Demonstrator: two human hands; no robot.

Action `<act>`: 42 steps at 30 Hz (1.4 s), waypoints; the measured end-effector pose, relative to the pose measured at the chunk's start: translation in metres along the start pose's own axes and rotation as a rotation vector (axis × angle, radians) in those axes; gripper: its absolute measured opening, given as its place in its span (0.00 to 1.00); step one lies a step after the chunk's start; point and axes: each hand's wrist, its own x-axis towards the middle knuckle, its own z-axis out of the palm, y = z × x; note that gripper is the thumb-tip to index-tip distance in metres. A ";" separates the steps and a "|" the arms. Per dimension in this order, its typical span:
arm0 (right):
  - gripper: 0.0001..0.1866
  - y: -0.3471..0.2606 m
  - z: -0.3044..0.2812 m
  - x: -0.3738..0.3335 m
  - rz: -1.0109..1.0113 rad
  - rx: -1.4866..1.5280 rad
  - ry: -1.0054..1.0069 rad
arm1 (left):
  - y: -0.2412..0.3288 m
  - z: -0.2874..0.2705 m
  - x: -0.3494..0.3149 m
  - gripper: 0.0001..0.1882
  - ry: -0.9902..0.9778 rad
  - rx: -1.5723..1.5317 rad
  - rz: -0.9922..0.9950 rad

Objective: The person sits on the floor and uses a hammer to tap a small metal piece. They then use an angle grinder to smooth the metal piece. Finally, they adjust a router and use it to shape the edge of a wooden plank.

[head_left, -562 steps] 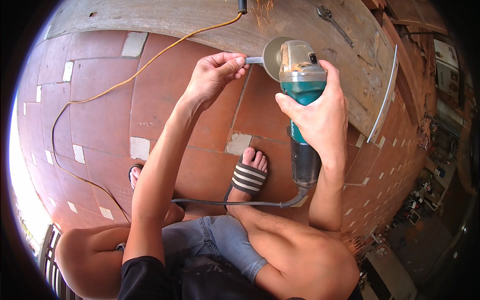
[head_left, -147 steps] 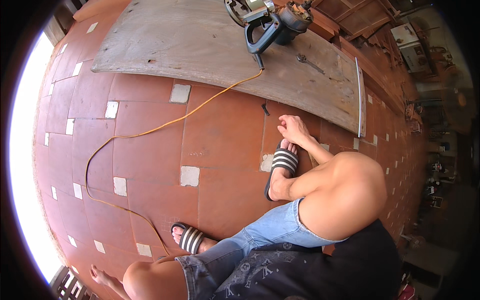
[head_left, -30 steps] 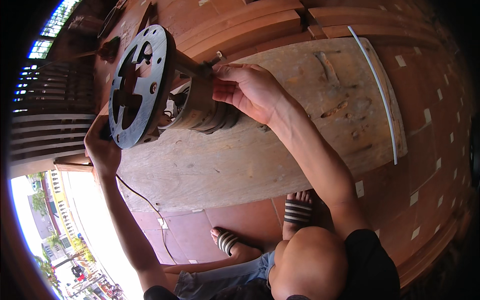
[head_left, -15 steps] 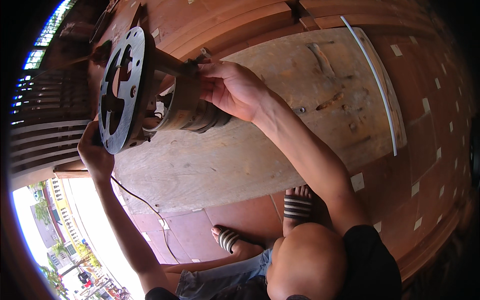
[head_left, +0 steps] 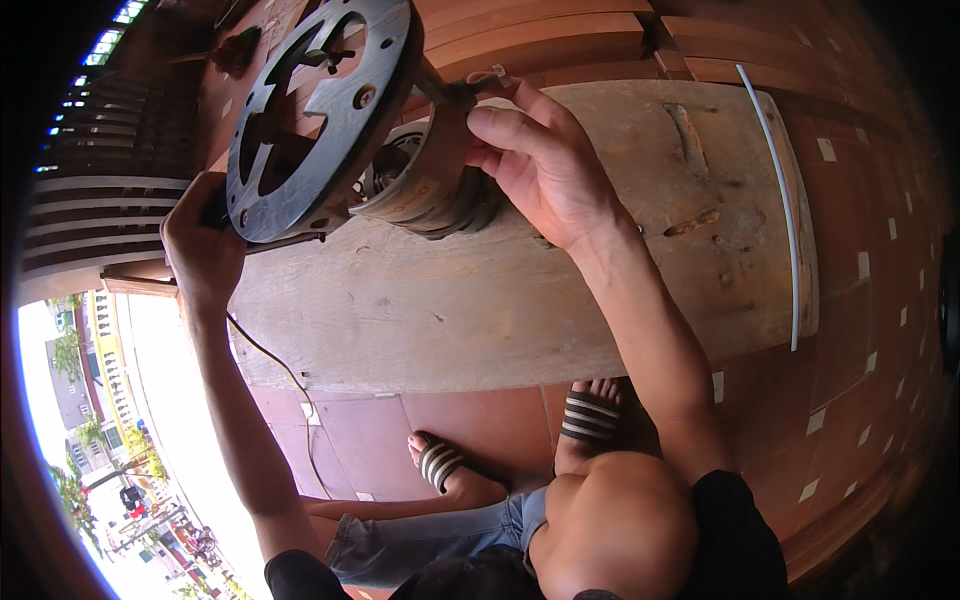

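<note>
Above a wooden board I hold a power router on its side, its round grey metal base plate with cut-out openings facing me and tilted. My left hand is closed around the router at the near left edge of the plate; what its fingers wrap is mostly hidden. At the router's far right side, my right hand is closed with thumb and fingertips on a small dark knob. Through the plate's openings, a wing screw shows. Part of the motor housing rests low over the board.
The worn wooden board has gouges and holes. A thin white strip lies across its right end. A cord runs down at the left. Stacked timber lies behind, slatted wood at left. My sandalled feet stand in front.
The router has come up and to the right in view and turned, so its plate faces me more. My right hand has moved along with it, its thumb now more spread on the knob.
</note>
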 end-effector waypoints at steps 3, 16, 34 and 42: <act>0.37 -0.011 0.015 -0.006 -0.039 -0.178 0.029 | 0.022 -0.003 -0.001 0.11 0.066 0.076 0.005; 0.32 0.001 0.042 -0.004 -0.118 -0.725 0.326 | 0.032 0.003 -0.024 0.16 0.222 0.216 0.115; 0.22 0.018 0.024 -0.020 -0.247 -0.751 0.325 | 0.053 0.010 -0.035 0.16 0.375 0.248 0.215; 0.15 0.021 0.053 -0.014 -0.339 -0.794 0.391 | 0.060 0.006 -0.036 0.16 0.339 0.234 0.161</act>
